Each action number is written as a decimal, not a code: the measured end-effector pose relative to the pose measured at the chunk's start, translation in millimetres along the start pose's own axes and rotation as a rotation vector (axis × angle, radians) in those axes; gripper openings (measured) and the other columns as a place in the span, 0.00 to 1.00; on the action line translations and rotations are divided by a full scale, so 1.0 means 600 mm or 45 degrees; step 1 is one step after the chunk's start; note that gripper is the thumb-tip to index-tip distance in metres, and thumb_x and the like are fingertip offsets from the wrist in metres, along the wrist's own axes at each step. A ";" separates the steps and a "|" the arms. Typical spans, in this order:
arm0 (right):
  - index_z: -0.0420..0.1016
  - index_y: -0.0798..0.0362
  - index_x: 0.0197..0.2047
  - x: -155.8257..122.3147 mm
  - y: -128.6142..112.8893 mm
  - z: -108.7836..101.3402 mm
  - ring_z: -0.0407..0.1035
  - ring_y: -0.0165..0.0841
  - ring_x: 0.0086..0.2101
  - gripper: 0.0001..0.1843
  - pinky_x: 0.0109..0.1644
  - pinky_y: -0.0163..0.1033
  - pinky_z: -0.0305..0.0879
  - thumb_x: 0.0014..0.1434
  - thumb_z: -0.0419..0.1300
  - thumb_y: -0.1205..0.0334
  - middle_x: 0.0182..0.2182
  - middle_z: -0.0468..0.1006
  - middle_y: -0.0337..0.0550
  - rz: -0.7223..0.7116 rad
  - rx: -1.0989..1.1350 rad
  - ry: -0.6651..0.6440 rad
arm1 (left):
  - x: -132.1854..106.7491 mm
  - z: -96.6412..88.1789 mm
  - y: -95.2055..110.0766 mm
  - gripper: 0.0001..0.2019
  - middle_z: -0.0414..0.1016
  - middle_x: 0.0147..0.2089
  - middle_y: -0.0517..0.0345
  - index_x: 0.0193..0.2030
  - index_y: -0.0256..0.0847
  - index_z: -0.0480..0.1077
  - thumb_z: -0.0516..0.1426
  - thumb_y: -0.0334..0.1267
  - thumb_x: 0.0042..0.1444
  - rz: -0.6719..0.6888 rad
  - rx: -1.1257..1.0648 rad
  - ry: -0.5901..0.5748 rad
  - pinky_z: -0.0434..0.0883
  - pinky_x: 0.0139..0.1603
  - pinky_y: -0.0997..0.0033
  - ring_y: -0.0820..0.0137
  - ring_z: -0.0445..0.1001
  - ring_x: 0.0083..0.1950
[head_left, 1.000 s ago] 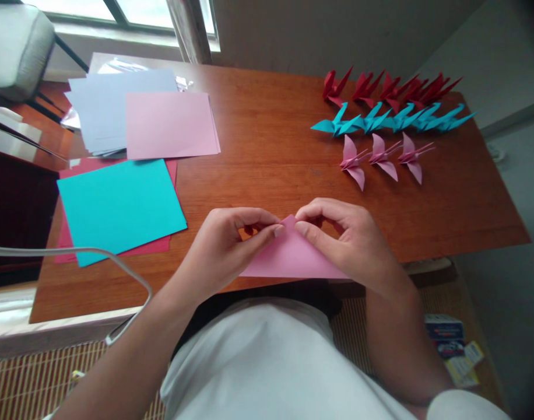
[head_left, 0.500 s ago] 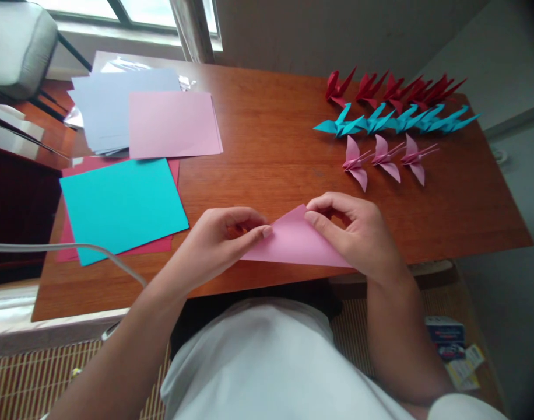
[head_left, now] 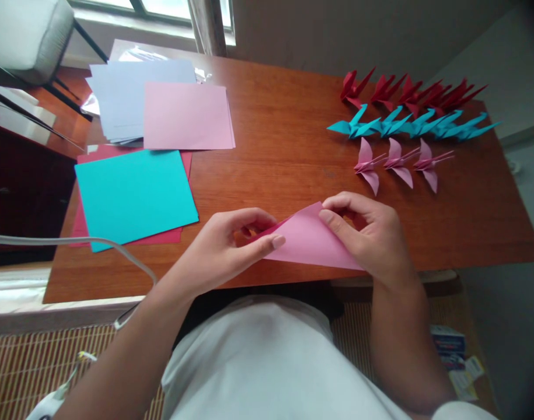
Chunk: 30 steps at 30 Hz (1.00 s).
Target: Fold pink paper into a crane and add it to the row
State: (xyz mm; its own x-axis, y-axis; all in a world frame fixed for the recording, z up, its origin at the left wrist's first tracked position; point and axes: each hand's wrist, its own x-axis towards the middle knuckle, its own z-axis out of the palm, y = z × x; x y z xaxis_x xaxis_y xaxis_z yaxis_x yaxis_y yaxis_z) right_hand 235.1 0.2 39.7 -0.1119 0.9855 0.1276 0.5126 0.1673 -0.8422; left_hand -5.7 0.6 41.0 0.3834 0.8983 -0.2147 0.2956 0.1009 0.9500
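Observation:
A pink sheet of paper (head_left: 313, 242), folded into a triangle, is held near the front edge of the wooden table. My left hand (head_left: 243, 248) grips its left side, with the thumb on the front and the fingers behind; the layers gape a little there. At the top corner, my right hand (head_left: 363, 233) pinches the paper between thumb and index finger. Beyond the right hand stand three pink paper cranes (head_left: 398, 164) in a row. Behind them are rows of blue paper cranes (head_left: 409, 122) and red paper cranes (head_left: 409, 93).
On the table's left lie blue sheets (head_left: 138, 195) over red sheets (head_left: 186, 175), with pink sheets (head_left: 188, 116) and pale grey-blue sheets (head_left: 122, 96) behind. A white cable (head_left: 131, 265) crosses the front left edge. A chair (head_left: 31, 35) stands at the back left.
The layers of the pink paper have parted at the left side, where my left fingers now reach behind the front layer. My right hand keeps its pinch. The camera view has shifted slightly.

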 end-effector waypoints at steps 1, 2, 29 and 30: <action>0.79 0.48 0.35 -0.001 -0.002 -0.001 0.75 0.33 0.35 0.02 0.40 0.38 0.71 0.61 0.65 0.63 0.34 0.82 0.38 -0.008 0.001 0.011 | 0.001 0.003 -0.001 0.08 0.79 0.34 0.62 0.38 0.41 0.79 0.66 0.43 0.56 0.008 -0.006 0.008 0.68 0.35 0.78 0.73 0.73 0.35; 0.79 0.48 0.35 -0.003 -0.003 -0.001 0.75 0.33 0.35 0.02 0.40 0.37 0.71 0.61 0.65 0.63 0.34 0.82 0.37 -0.018 0.000 0.022 | 0.001 0.005 -0.003 0.08 0.79 0.33 0.62 0.37 0.40 0.78 0.67 0.42 0.55 0.017 -0.011 0.024 0.68 0.34 0.78 0.73 0.72 0.34; 0.81 0.45 0.37 -0.034 -0.015 -0.008 0.76 0.35 0.33 0.02 0.39 0.40 0.76 0.62 0.66 0.58 0.34 0.82 0.40 0.100 0.020 0.107 | -0.018 0.019 0.007 0.08 0.83 0.30 0.60 0.33 0.41 0.82 0.65 0.43 0.58 0.043 0.039 0.228 0.72 0.32 0.78 0.72 0.77 0.30; 0.81 0.44 0.37 -0.034 -0.016 -0.008 0.76 0.35 0.34 0.02 0.40 0.41 0.76 0.62 0.66 0.58 0.34 0.82 0.40 0.104 0.021 0.108 | -0.018 0.019 0.006 0.08 0.83 0.30 0.60 0.33 0.41 0.82 0.65 0.43 0.58 0.040 0.044 0.226 0.72 0.32 0.78 0.72 0.77 0.30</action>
State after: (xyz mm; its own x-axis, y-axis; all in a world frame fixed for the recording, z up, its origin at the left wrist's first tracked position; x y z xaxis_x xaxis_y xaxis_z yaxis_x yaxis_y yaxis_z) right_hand 236.8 -21.4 47.6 0.0027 0.9948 0.1016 0.5032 0.0864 -0.8598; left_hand 1.4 -13.5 44.2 0.2333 0.9624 -0.1390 0.3169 0.0599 0.9466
